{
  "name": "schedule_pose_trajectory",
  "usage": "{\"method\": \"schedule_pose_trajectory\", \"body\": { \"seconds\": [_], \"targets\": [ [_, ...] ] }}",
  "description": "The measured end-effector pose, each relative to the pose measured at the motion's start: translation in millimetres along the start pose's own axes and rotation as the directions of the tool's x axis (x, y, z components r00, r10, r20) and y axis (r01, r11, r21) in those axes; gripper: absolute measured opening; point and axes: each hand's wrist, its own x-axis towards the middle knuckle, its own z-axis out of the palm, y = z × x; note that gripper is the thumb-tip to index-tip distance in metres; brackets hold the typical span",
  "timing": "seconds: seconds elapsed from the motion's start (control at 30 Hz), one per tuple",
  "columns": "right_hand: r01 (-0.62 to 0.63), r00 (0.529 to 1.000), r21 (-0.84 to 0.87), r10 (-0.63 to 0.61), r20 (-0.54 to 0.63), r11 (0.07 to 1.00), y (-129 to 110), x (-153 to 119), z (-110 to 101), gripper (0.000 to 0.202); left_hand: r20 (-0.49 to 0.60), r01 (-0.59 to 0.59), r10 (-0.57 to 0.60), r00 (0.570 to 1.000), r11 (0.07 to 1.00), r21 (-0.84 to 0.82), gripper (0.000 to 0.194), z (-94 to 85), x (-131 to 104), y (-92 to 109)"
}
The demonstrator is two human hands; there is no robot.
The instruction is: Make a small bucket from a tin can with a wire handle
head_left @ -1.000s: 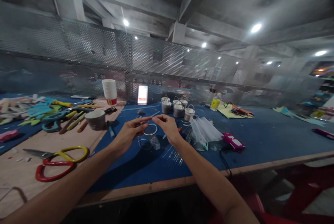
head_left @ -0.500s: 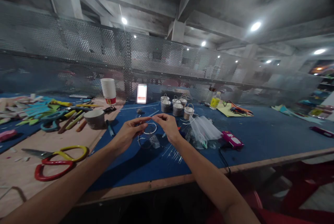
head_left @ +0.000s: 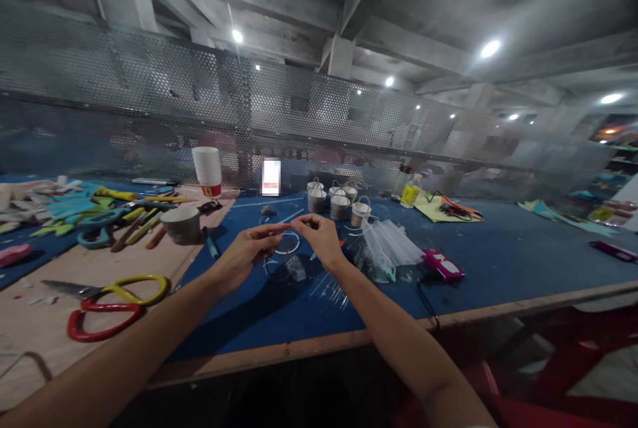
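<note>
My left hand and my right hand meet fingertip to fingertip above the blue table top. Both are closed in a pinch; what lies between the fingers is too small and thin to make out. Just below them shows a loop of pale wire, and I cannot tell whether it hangs from the fingers or rests on the table. A small clear plastic bag lies under the hands. Thin straight wires are spread beside my right wrist, near translucent plastic bags.
Small grey buckets with handles stand behind the hands. Scissors with red and yellow handles, a grey cup and stacked paper cups are at left. A magenta device and a yellow-labelled bottle sit at right. Perforated metal panels rise behind.
The hands have barely moved and keep their pinch. The right fingers sit slightly higher, and the pale loop below has shifted a little.
</note>
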Motion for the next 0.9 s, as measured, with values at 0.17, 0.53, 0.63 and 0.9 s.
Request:
{"method": "schedule_pose_trajectory", "body": {
  "seconds": [0.17,0.53,0.63,0.9],
  "targets": [
    [0.024,0.999,-0.055,-0.023,0.022,0.998,0,-1,1,0.031,-0.066,-0.057,0.062,0.996,0.996,0.072,0.033,2.0,1,0],
    [0.009,0.994,-0.064,-0.002,0.109,0.998,-5,-5,3,0.029,-0.184,-0.135,0.178,0.967,0.965,0.227,0.028,10.5,-4,7],
    [-0.026,0.991,-0.027,0.029,0.129,0.999,-5,-4,3,0.03,-0.182,-0.129,0.179,0.967,0.959,0.253,0.029,9.9,-5,7],
    [-0.146,0.975,0.14,0.119,0.186,0.979,-7,-3,4,0.028,-0.146,-0.108,0.133,0.98,0.98,0.169,0.029,10.2,-7,11]
  ]
}}
